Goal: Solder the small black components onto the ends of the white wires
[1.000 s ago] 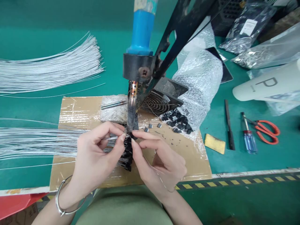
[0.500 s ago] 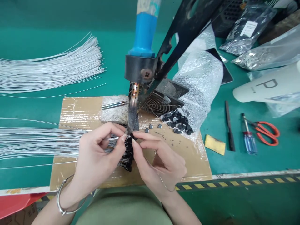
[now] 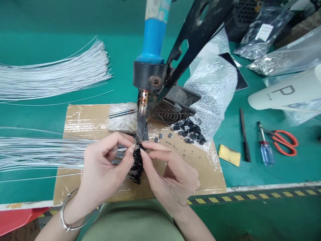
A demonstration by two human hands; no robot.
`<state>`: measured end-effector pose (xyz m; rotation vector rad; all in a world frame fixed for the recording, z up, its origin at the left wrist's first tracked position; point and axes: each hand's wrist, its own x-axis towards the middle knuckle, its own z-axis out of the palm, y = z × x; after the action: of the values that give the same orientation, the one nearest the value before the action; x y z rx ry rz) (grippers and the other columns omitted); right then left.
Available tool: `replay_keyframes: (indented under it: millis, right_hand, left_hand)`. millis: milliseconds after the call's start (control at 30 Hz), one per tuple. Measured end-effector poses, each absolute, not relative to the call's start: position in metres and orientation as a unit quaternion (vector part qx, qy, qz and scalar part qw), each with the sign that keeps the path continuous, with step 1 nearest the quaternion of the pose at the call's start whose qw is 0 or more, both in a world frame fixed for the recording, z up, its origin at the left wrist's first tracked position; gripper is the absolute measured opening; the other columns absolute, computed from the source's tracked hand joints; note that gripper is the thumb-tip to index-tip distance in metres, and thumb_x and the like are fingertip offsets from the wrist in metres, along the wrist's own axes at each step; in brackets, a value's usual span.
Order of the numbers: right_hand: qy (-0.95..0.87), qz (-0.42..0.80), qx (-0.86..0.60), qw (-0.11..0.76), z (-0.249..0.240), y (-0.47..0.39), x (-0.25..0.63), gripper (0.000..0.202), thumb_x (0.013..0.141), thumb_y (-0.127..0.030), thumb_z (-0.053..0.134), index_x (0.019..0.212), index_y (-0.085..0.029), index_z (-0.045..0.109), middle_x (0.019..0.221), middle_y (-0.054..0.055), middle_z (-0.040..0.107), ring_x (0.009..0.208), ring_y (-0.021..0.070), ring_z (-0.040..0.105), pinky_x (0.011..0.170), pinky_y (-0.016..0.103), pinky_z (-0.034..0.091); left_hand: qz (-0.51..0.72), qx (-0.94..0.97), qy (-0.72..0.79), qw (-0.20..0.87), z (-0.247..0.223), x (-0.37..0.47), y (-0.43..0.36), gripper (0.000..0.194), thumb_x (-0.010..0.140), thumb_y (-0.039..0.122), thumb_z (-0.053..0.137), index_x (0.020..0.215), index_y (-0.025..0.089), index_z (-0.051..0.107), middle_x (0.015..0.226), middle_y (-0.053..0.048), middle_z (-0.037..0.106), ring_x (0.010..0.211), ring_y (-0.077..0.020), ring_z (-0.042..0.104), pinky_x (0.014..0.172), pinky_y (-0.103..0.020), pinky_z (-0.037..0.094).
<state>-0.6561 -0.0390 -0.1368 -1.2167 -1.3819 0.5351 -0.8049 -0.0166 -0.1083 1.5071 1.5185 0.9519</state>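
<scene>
Under the tip of a blue-handled soldering iron [image 3: 151,40], both my hands come together. My left hand [image 3: 107,167] is closed, thumb and forefinger pinching a thin grey wire that runs out to the left. My right hand [image 3: 170,167] pinches a small black part between thumb and forefinger, mostly hidden by the fingertips. The iron's tip [image 3: 141,132] is right at the joint between the fingers; whether it touches cannot be made out. Beneath my hands lies a bundle of grey wires [image 3: 45,150] with black pieces [image 3: 137,167] on their right ends.
A black bracket [image 3: 190,47] holds the iron over a cardboard sheet [image 3: 82,120]. Loose black parts [image 3: 192,130] lie by bubble wrap [image 3: 213,87] and a fan [image 3: 170,110]. More wires [image 3: 62,73] lie upper left. At right are a yellow sponge [image 3: 229,155], screwdriver [image 3: 266,150], orange-handled cutters [image 3: 286,142] and white cup [image 3: 283,90].
Both hands keep their pinches below the iron tip, with hardly any motion. The whole view has shifted slightly.
</scene>
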Motion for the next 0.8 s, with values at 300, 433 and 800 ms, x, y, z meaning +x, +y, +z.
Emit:
replay_keyframes:
  millis: [300,433,800]
  right_hand:
    - [-0.594,0.218,-0.518,0.575,-0.135,-0.038,-0.656,0.020,0.086,-0.001,0.077,0.088,-0.020,0.073,0.096,0.007,0.086,0.084,0.0192,0.084,0.083,0.030,0.072]
    - [-0.593,0.224,-0.520,0.572,-0.138,-0.039,-0.656,0.019,0.088,-0.003,0.075,0.087,-0.022,0.071,0.096,0.006,0.086,0.083,0.0199,0.084,0.079,0.031,0.072]
    - [-0.376,0.329,-0.577,0.646,-0.150,-0.039,-0.620,0.017,0.100,-0.026,0.070,0.085,-0.021,0.072,0.065,-0.004,0.066,0.059,0.0125,0.067,0.060,0.025,0.057]
  left_hand:
    - [0.374,0.591,0.598,0.391,-0.108,-0.806,-0.018,0.011,0.091,0.017,0.071,0.082,0.024,0.072,0.090,0.001,0.076,0.076,-0.0135,0.066,0.050,-0.022,0.036]
    - [0.359,0.587,0.604,0.401,-0.108,-0.806,-0.016,0.012,0.090,0.018,0.070,0.079,0.023,0.070,0.086,0.001,0.075,0.068,-0.0119,0.061,0.049,-0.023,0.035]
    - [0.339,0.587,0.605,0.418,-0.114,-0.815,-0.019,0.013,0.091,0.021,0.069,0.079,0.022,0.069,0.090,-0.002,0.077,0.069,-0.0139,0.064,0.050,-0.024,0.035]
